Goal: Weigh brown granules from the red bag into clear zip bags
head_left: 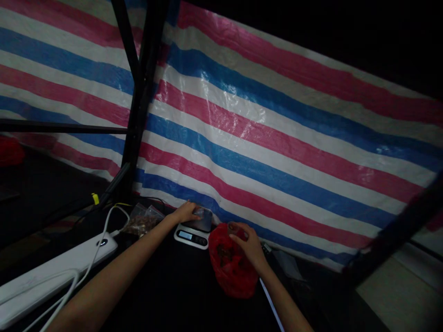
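My left hand (187,212) is at the dark weighing plate of a small white digital scale (191,237). Its thumb and fingers are apart at the plate's left edge, and I see nothing held in them. The scale's display is lit, its digits too small to read. To the right sits a red plastic bag (235,279), its top gaping over dark contents that I cannot make out. Over the bag's mouth, my right hand (247,244) is closed around a small, see-through, cup-like thing (233,226); dim light blurs its details.
A white power strip (55,281) with white cables lies at the left. Clear bags of small brownish pieces (140,223) stand beside the scale. A striped plastic sheet (259,138) hangs behind, by a black metal post (138,101). A clear packet (289,265) lies at the right.
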Motion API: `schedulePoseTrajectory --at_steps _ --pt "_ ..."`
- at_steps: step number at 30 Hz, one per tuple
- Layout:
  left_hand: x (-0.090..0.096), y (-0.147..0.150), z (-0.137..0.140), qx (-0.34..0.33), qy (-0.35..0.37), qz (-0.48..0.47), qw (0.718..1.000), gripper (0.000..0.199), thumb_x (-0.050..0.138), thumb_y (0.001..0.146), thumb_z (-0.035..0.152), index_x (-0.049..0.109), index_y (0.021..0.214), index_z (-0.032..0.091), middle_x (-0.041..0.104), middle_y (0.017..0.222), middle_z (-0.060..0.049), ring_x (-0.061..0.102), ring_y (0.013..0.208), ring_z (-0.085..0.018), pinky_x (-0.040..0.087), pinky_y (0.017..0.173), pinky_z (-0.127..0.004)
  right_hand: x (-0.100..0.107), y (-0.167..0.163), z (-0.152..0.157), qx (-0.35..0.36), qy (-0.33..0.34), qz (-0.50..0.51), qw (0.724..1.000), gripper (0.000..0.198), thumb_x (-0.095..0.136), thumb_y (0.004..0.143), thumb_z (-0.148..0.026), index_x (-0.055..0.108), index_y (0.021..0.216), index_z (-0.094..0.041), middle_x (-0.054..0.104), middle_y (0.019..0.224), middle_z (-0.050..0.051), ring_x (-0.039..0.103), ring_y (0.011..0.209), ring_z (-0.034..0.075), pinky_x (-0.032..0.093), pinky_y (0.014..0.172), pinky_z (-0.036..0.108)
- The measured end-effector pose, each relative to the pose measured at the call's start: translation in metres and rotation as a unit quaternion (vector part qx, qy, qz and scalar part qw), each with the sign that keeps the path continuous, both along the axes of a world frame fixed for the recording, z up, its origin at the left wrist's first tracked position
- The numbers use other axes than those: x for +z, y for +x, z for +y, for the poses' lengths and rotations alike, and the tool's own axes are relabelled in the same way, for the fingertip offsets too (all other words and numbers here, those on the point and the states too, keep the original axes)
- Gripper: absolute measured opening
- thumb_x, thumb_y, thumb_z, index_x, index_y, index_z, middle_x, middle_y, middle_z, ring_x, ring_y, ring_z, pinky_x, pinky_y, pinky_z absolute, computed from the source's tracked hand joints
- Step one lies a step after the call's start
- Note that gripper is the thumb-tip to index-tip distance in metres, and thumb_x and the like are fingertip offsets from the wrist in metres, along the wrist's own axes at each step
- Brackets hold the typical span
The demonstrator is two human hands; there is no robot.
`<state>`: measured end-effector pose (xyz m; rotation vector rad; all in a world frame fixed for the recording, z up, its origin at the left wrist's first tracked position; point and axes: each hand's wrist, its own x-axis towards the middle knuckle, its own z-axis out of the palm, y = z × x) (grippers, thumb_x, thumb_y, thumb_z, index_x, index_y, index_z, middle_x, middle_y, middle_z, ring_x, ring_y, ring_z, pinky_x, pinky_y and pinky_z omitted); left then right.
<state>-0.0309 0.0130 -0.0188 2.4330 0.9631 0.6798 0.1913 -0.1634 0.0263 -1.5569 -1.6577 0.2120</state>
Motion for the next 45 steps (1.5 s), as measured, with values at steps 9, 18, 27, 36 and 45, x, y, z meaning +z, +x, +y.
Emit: schedulePoseTrajectory --at_steps 9,18,27,36,45 --pt "0.003 0.012 -0.023 -0.139 -0.216 -0.315 0.913 0.041 0.063 0.066 0.040 0.063 0.094 0.010 0.066 0.086 -0.007 0.060 0.077 -0.018 0.043 0.071 -0.026 0.058 -0.043 0.053 -0.071 0.012 -0.265 0.962 0.035 0.057 0.071 -0.034 0.057 0.105 -0.026 0.060 0.107 0.003 0.048 0.103 0.026 0.030 0.085 0.043" --pt "0.015 0.014 -0.025 -0.152 -0.234 -0.395 0.875 0.041 0.069 0.062 0.033 0.063 0.096 0.010 0.065 0.097 -0.010 0.059 0.090 -0.020 0.042 0.085 -0.032 0.080 -0.068 0.059 -0.015 0.066 -0.484 0.873 0.028 0.052 0.078 -0.020 0.056 0.105 -0.025 0.058 0.104 0.006 0.044 0.097 0.026 0.026 0.079 0.040" --pt "0.021 0.006 -0.022 -0.146 -0.196 -0.337 0.909 0.042 0.066 0.064 0.032 0.060 0.100 0.009 0.065 0.092 -0.009 0.060 0.084 -0.018 0.044 0.079 -0.030 0.081 -0.085 0.056 0.024 0.092 -0.496 0.863 0.025 0.040 0.083 -0.012 0.055 0.102 -0.017 0.056 0.104 0.011 0.042 0.101 0.025 0.025 0.085 0.040" --pt "0.008 0.004 -0.017 -0.041 0.002 -0.104 0.994 0.045 0.062 0.066 0.041 0.061 0.102 0.013 0.064 0.093 -0.008 0.056 0.085 -0.020 0.040 0.078 -0.028 -0.022 -0.120 -0.012 0.095 -0.054 0.076 0.991 0.030 0.056 0.072 -0.033 0.055 0.099 -0.020 0.065 0.093 0.003 0.059 0.083 0.018 0.042 0.073 0.030" --pt "-0.006 -0.006 -0.023 0.087 0.104 -0.141 0.981 0.034 0.040 0.083 0.040 0.054 0.108 0.020 0.053 0.109 -0.005 0.044 0.104 -0.020 0.028 0.093 -0.034 -0.085 -0.111 -0.033 0.074 -0.079 -0.007 0.994 0.033 0.056 0.071 -0.025 0.054 0.104 -0.023 0.060 0.104 0.003 0.052 0.098 0.020 0.036 0.087 0.035"
